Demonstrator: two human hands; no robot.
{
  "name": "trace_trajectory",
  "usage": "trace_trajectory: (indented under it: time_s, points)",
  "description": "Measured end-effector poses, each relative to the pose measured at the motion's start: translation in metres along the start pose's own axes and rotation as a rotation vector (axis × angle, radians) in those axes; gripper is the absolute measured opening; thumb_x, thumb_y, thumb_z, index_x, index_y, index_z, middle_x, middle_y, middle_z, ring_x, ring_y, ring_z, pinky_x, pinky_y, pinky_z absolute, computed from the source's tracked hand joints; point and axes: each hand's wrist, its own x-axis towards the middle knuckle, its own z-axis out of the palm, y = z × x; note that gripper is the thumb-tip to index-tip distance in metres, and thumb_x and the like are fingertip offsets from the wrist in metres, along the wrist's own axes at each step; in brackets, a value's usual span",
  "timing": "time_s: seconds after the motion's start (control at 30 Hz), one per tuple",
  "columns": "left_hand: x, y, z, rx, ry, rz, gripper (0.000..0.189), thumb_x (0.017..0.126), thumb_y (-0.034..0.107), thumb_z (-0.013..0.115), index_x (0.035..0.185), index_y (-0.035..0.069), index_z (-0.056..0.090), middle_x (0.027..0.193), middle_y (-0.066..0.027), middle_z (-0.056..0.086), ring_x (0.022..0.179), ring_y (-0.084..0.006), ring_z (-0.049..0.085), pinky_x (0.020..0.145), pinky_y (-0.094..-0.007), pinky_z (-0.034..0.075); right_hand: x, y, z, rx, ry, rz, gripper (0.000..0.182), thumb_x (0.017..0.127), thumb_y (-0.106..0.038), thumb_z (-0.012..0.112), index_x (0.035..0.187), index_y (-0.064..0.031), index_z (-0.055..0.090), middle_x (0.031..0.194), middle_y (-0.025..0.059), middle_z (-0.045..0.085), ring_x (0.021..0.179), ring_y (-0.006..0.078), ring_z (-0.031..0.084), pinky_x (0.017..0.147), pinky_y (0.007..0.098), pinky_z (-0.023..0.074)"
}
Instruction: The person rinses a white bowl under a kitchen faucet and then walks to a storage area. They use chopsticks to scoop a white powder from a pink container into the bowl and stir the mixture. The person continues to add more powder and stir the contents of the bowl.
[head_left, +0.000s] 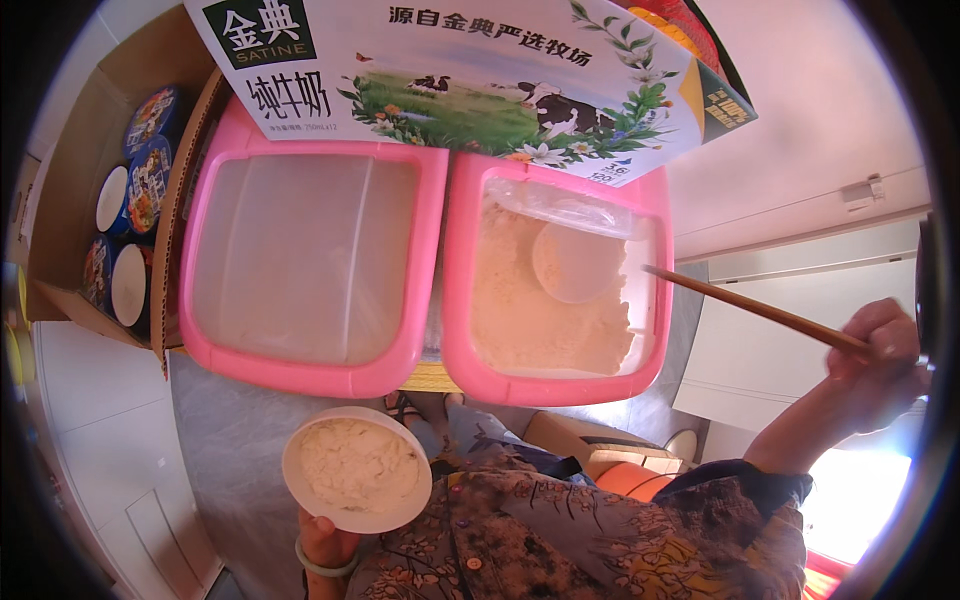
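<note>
My left hand (325, 541), with a pale bangle at the wrist, grips a white bowl (360, 517) from below. Lumpy, off-white flour or dough (358, 463) fills much of the bowl. On the right, my right hand (879, 341) is closed around wooden chopsticks or a thin stick (757, 307), whose far tip reaches the right rim of a pink-rimmed container (457, 315). Inside that container lies pale flour (525, 330), with a round translucent scoop or bowl (574, 262) resting on it. A second pink-rimmed container (300, 255) with a translucent cover stands to its left.
Behind the containers stands a printed milk carton box (480, 82). A cardboard box (171, 225) at the left holds several lidded tubs (150, 184). Near my body, an open cardboard box (577, 435) and an orange object (630, 480) sit low down. White cabinets (810, 322) stand at the right.
</note>
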Motion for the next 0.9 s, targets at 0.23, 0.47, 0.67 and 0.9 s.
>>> trace_trajectory:
  time_s: [0.23,0.47,0.67,0.9]
  points:
    - [-0.003,-0.005,-0.006,0.021,0.041,-0.007,0.093,0.074,0.038,0.079,0.144,0.001,0.03,0.141,-0.0168,0.044,0.128,-0.0348,0.046,0.107,-0.0491,0.04,0.003,0.041,0.078,0.253,-0.061,0.082,0.052,0.101,-0.046,0.037,0.085,-0.0028,0.06,0.09,0.0244,0.063,0.064,0.0271,0.071,0.054,0.0302,0.0587]
    - [-0.005,-0.005,-0.003,-0.036,0.124,-0.023,0.097,0.069,0.033,0.083,0.142,-0.004,0.031,0.139,-0.0193,0.045,0.126,-0.0348,0.048,0.104,-0.0473,0.043,0.001,0.055,0.112,0.347,0.111,0.239,0.055,0.095,-0.052,0.05,0.081,0.0017,0.056,0.082,0.022,0.062,0.066,0.0297,0.069,0.058,0.0366,0.0592]
    - [-0.006,-0.007,-0.009,-0.074,0.142,-0.041,0.097,0.068,0.033,0.083,0.142,-0.004,0.03,0.138,-0.0199,0.045,0.124,-0.0358,0.049,0.103,-0.0482,0.044,-0.003,0.054,0.126,0.454,0.18,0.451,0.043,0.093,-0.036,0.06,0.099,0.0059,0.053,0.095,0.0234,0.062,0.084,0.0333,0.069,0.076,0.0433,0.0586]
    - [-0.007,-0.007,-0.017,0.048,0.096,-0.045,0.091,0.074,0.04,0.073,0.144,0.001,0.03,0.141,-0.0164,0.044,0.128,-0.0347,0.046,0.106,-0.049,0.04,-0.008,0.066,0.136,0.571,0.197,0.369,0.028,0.094,-0.017,0.057,0.106,0.0086,0.056,0.104,0.0235,0.062,0.095,0.0338,0.067,0.081,0.0427,0.0577]
